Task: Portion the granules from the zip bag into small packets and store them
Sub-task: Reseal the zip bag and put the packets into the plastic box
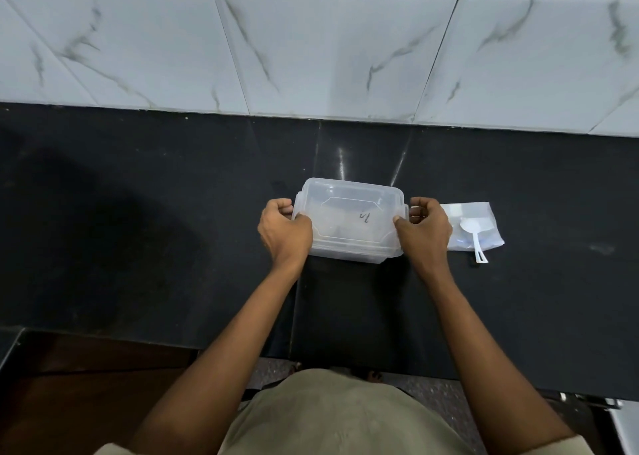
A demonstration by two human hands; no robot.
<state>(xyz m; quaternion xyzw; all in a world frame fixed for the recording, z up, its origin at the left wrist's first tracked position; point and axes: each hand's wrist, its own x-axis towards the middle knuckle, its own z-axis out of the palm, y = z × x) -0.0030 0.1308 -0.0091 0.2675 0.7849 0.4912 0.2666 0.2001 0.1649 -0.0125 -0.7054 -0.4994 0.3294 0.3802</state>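
A clear plastic box [349, 219] with its lid on sits on the black counter, a small dark mark on the lid. My left hand [283, 231] grips the box's left end, thumb on the lid and fingers curled around the side clip. My right hand [425, 228] grips the right end the same way. Just right of the box lies a clear zip bag [480, 219], flat on the counter, with a white plastic spoon [473, 235] resting on it. What is inside the box is blurred by the lid.
The black stone counter [173, 229] stretches left and right of the box. A marble-tiled wall [311, 46] rises behind it. The counter's front edge runs near my body, with a dark wooden surface [86, 385] below at the left.
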